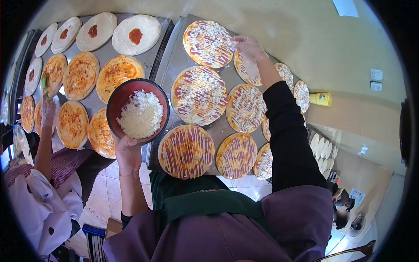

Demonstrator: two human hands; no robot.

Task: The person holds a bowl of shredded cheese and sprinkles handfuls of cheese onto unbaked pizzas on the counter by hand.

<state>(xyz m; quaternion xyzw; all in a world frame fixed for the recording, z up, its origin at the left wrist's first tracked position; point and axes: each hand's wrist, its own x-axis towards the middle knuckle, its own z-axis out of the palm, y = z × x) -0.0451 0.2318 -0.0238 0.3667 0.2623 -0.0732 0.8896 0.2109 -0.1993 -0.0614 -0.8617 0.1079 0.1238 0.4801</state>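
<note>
My left hand [128, 153] grips a round bowl [115, 104], dark outside and reddish inside, from below its near rim. White grated cheese [140, 115] is heaped in it. At the back of the tray, my right hand [249, 49] wears a clear plastic glove. Its fingers are drawn together over the right edge of a pizza [206, 43] strewn with white shreds; what they hold is too small to make out. Another pizza [198, 95] carries shreds at its middle. Two nearer pizzas, one large [186, 151] and one smaller [237, 156], show white sauce stripes without shreds.
On the left, another metal tray [150, 56] bears sauced bases and plain dough rounds [136, 35] with red sauce spots. A co-worker's gloved hand [49, 111] reaches over it with a green-handled tool. A yellow packet [321, 99] lies beyond the right-hand pizzas, against the wall.
</note>
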